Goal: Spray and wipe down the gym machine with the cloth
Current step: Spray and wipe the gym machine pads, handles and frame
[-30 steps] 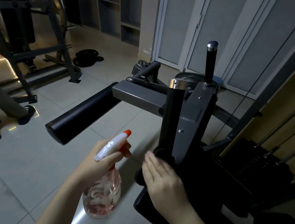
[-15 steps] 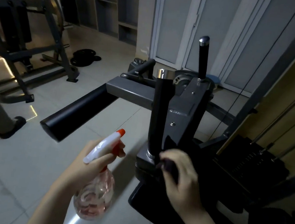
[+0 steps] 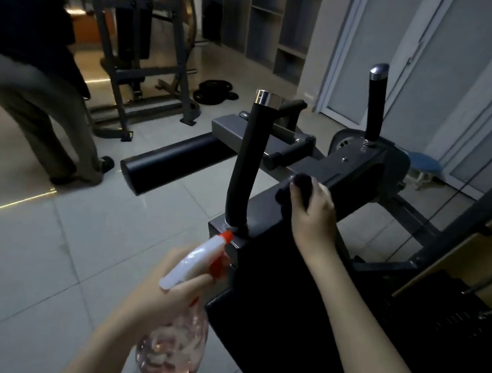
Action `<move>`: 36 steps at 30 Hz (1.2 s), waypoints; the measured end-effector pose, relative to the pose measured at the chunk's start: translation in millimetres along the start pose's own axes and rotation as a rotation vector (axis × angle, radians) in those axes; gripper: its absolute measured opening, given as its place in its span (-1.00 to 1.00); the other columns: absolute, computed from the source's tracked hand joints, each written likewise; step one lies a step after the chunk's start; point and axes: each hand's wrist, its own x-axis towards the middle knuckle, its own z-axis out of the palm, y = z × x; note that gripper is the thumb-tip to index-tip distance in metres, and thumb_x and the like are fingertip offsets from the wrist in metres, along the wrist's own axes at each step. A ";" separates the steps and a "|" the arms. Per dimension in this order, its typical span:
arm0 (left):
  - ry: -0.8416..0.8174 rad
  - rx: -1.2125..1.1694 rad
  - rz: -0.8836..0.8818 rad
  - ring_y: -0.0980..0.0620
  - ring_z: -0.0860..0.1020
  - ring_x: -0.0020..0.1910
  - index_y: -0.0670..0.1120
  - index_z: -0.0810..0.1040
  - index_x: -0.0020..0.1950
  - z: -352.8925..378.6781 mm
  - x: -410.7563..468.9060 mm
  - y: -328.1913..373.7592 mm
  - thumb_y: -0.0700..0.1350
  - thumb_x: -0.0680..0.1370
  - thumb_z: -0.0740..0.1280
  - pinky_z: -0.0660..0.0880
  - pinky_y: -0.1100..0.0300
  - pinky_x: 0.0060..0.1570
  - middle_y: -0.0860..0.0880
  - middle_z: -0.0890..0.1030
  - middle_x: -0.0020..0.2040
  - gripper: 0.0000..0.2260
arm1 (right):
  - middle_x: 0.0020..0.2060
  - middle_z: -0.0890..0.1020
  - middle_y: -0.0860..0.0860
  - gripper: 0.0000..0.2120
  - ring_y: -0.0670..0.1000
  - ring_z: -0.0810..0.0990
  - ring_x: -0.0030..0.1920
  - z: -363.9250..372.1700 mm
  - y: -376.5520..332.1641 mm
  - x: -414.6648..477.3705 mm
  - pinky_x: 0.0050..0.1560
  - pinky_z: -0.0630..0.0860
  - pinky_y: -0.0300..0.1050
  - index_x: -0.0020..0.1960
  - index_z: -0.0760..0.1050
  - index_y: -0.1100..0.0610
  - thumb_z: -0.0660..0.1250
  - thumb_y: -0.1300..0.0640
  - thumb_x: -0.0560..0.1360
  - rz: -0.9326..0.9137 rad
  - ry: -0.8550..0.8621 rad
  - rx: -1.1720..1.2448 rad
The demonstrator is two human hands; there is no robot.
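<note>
Wiping step, frame centre: right hand (image 3: 310, 203) pinches bunched cloth (image 3: 299, 183) against gym machine (image 3: 355, 172) beam, best kept flat with overlapping strokes; left hand (image 3: 169, 294), lower centre, grips spray bottle (image 3: 175, 351).

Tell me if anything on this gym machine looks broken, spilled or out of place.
Nothing on the machine stands out, and no spill shows. Only weight plates lie loose on the floor by the far rack.

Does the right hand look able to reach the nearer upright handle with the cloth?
Probably yes. The right hand grips the cloth on the frame beside the nearer handle, with nothing between them; the left hand and spray bottle sit lower, out of the way.
</note>
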 end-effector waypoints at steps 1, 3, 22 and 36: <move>-0.050 -0.021 0.067 0.28 0.55 -0.30 0.03 0.55 -0.03 10.7 -6.0 22.8 -0.10 0.39 0.36 0.47 0.42 -0.25 0.20 0.64 -0.22 -0.84 | -0.08 0.60 0.23 -0.58 0.20 0.55 0.00 5.3 0.1 9.5 0.09 0.37 -0.06 0.01 0.54 0.31 0.14 -0.04 0.51 -0.003 -0.051 -0.019; -0.150 -0.027 0.050 0.35 0.51 -0.40 0.09 0.49 -0.17 22.9 -10.1 43.6 -0.25 0.51 0.30 0.41 0.48 -0.36 0.29 0.60 -0.35 -0.78 | -0.15 0.64 0.19 -0.61 0.19 0.58 -0.05 21.9 4.6 19.5 0.21 0.33 0.00 -0.07 0.57 0.26 0.14 -0.04 0.48 -0.136 -0.193 -0.153; -0.142 -0.086 0.097 0.09 0.37 -0.30 0.14 0.44 -0.12 113.5 47.8 78.3 -0.05 0.36 0.20 0.32 0.06 -0.22 0.05 0.39 -0.30 -0.86 | -0.03 0.60 0.16 -0.73 0.10 0.56 0.01 -38.0 80.7 69.2 -0.02 0.41 -0.16 0.10 0.54 0.22 0.29 0.04 0.54 0.097 -0.147 -0.016; -0.086 0.020 0.074 0.03 0.47 -0.19 0.16 0.38 -0.15 160.1 160.1 129.4 0.00 0.29 0.20 0.36 0.28 -0.23 -0.02 0.50 -0.18 -0.84 | -0.30 0.49 0.03 -0.65 0.09 0.51 -0.18 -52.2 148.7 132.5 -0.28 0.31 -0.14 -0.09 0.44 0.21 0.17 -0.09 0.57 0.615 0.117 0.111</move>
